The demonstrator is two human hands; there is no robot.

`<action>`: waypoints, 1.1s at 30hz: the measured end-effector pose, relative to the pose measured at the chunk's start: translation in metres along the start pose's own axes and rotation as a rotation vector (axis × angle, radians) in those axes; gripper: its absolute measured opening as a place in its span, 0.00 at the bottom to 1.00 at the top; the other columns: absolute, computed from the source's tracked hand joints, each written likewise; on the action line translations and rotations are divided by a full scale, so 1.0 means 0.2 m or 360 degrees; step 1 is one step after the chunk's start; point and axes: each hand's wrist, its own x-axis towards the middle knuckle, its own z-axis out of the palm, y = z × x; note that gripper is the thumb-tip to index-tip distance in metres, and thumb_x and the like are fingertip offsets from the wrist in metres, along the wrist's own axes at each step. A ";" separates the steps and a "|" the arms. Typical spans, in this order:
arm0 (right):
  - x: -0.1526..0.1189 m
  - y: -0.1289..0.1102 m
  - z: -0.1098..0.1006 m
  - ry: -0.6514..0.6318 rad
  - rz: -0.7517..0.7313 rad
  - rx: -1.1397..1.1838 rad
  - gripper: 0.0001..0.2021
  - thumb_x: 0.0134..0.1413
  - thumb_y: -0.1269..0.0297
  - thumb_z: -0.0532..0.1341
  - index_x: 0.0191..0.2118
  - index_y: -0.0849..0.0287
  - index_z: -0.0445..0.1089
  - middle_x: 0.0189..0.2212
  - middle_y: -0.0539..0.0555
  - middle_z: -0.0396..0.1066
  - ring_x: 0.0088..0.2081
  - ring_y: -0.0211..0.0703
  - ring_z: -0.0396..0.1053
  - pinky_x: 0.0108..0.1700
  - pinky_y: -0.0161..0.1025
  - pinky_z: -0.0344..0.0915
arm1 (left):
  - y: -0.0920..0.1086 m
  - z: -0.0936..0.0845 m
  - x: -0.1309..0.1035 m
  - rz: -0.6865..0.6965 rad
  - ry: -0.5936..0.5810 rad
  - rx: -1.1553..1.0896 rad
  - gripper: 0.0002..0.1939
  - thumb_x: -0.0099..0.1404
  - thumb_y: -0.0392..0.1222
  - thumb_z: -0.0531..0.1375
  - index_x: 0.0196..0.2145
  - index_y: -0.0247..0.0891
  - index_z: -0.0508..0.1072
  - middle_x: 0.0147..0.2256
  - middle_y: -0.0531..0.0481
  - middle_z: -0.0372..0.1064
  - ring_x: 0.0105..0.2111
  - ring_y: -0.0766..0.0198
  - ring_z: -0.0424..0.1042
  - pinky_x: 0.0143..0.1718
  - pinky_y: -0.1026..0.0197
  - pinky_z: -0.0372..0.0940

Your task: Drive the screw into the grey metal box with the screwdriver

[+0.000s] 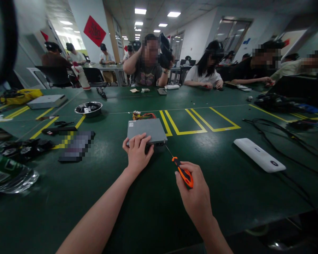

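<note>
A grey metal computer power supply (153, 127) lies on the green table in front of me, with a bundle of coloured wires (145, 116) at its far side. My left hand (138, 148) grips its near left edge, fingers over the top and thumb at the near face. In my right hand (194, 183) is an orange and black screwdriver (184, 173), its handle held between thumb and fingers. The thin shaft points up and left, and the tip meets the near right corner of the power supply. A screw there is too small to make out.
A metal bowl (88, 109) of small parts stands left of centre. A blurred dark flat object (76, 146) and a plastic bottle (10, 173) lie to the left. On the right are a white power bank-like device (259, 154) and black cables (288, 141). Several people sit beyond.
</note>
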 end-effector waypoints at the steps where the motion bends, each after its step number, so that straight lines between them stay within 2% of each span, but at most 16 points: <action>1: 0.00 0.00 0.00 -0.0025 0.0111 0.0036 0.10 0.56 0.61 0.54 0.44 0.57 0.60 0.39 0.56 0.67 0.39 0.43 0.69 0.38 0.41 0.68 | 0.00 0.00 0.00 0.0001 0.0000 -0.0003 0.15 0.59 0.43 0.57 0.45 0.46 0.67 0.48 0.48 0.67 0.49 0.53 0.61 0.55 0.44 0.41; 3: -0.01 0.01 -0.01 -0.0112 0.0307 0.0094 0.13 0.59 0.59 0.50 0.46 0.58 0.57 0.33 0.53 0.69 0.30 0.39 0.69 0.30 0.37 0.68 | 0.00 0.00 0.00 0.0004 -0.0008 -0.0004 0.14 0.59 0.43 0.57 0.45 0.46 0.67 0.48 0.48 0.66 0.49 0.53 0.61 0.55 0.44 0.41; 5: -0.02 0.02 -0.01 -0.0159 0.0349 0.0099 0.12 0.61 0.61 0.47 0.47 0.59 0.57 0.29 0.52 0.69 0.26 0.38 0.68 0.27 0.35 0.66 | 0.00 -0.01 0.00 0.0005 -0.0011 0.0007 0.14 0.59 0.44 0.57 0.44 0.46 0.67 0.48 0.49 0.66 0.49 0.54 0.61 0.55 0.45 0.41; 10: -0.03 0.03 0.02 -0.0079 -0.0193 -0.0173 0.10 0.58 0.69 0.50 0.44 0.57 0.64 0.39 0.57 0.67 0.39 0.43 0.68 0.40 0.42 0.66 | 0.00 -0.01 0.00 0.0009 -0.0018 0.0048 0.13 0.60 0.45 0.56 0.44 0.46 0.67 0.48 0.49 0.66 0.49 0.55 0.61 0.55 0.45 0.41; 12: -0.03 0.03 0.03 -0.0077 -0.0246 -0.0205 0.11 0.58 0.70 0.49 0.43 0.56 0.65 0.41 0.57 0.66 0.41 0.43 0.67 0.41 0.43 0.66 | 0.00 0.00 0.00 0.0011 -0.0015 0.0047 0.13 0.60 0.45 0.56 0.44 0.46 0.67 0.48 0.49 0.66 0.49 0.55 0.61 0.55 0.45 0.41; 15: -0.03 0.03 0.02 -0.0092 -0.0030 -0.0114 0.13 0.58 0.63 0.52 0.48 0.58 0.62 0.42 0.58 0.66 0.42 0.44 0.68 0.39 0.41 0.68 | 0.00 -0.01 0.00 0.0004 -0.0014 0.0038 0.14 0.60 0.44 0.56 0.44 0.46 0.67 0.48 0.49 0.66 0.50 0.54 0.61 0.55 0.45 0.42; 17: -0.04 0.02 0.01 -0.0125 0.0180 -0.0051 0.16 0.59 0.59 0.50 0.50 0.59 0.58 0.38 0.57 0.69 0.36 0.42 0.70 0.32 0.38 0.68 | 0.00 -0.01 0.00 0.0001 -0.0021 0.0033 0.14 0.60 0.44 0.57 0.45 0.46 0.67 0.48 0.49 0.66 0.50 0.54 0.60 0.55 0.45 0.42; 19: -0.04 0.03 0.00 -0.0158 0.0289 -0.0018 0.15 0.61 0.61 0.46 0.51 0.60 0.57 0.33 0.55 0.71 0.30 0.40 0.71 0.27 0.36 0.67 | 0.00 -0.01 0.00 0.0000 -0.0027 0.0030 0.14 0.60 0.44 0.57 0.45 0.46 0.67 0.48 0.49 0.66 0.50 0.54 0.60 0.55 0.45 0.41; 21: -0.04 0.03 0.00 -0.0148 0.0196 -0.0041 0.15 0.61 0.64 0.46 0.51 0.60 0.58 0.34 0.55 0.71 0.32 0.40 0.72 0.29 0.37 0.68 | 0.00 -0.01 0.00 0.0001 -0.0031 0.0025 0.14 0.60 0.44 0.56 0.45 0.46 0.67 0.48 0.49 0.66 0.50 0.54 0.60 0.55 0.44 0.41; 24: -0.05 0.04 0.01 -0.0072 -0.0161 -0.0105 0.14 0.57 0.71 0.49 0.49 0.58 0.60 0.44 0.58 0.69 0.43 0.44 0.69 0.41 0.43 0.68 | 0.00 -0.01 0.00 -0.0004 -0.0029 0.0011 0.14 0.59 0.44 0.57 0.45 0.46 0.67 0.48 0.49 0.66 0.50 0.54 0.60 0.55 0.44 0.41; 26: -0.04 0.04 0.02 -0.0088 -0.0298 -0.0107 0.15 0.56 0.75 0.48 0.47 0.56 0.62 0.47 0.57 0.67 0.46 0.44 0.67 0.44 0.45 0.66 | 0.00 0.00 0.00 -0.0010 -0.0023 0.0003 0.15 0.59 0.44 0.57 0.45 0.47 0.67 0.48 0.49 0.66 0.50 0.54 0.60 0.55 0.44 0.41; 30: -0.04 0.02 0.05 -0.0175 -0.0191 -0.0102 0.13 0.56 0.76 0.45 0.37 0.58 0.65 0.46 0.60 0.64 0.42 0.42 0.68 0.40 0.41 0.67 | 0.01 0.00 0.00 -0.0007 -0.0012 0.0010 0.14 0.59 0.44 0.57 0.45 0.47 0.67 0.48 0.49 0.66 0.49 0.54 0.60 0.55 0.44 0.41; 33: -0.04 0.02 0.06 -0.0253 -0.0125 -0.0109 0.12 0.56 0.75 0.45 0.38 0.59 0.63 0.43 0.59 0.63 0.41 0.40 0.68 0.39 0.39 0.67 | 0.01 0.00 0.00 0.0001 -0.0009 0.0021 0.14 0.60 0.44 0.57 0.44 0.46 0.67 0.48 0.49 0.66 0.49 0.54 0.60 0.55 0.45 0.40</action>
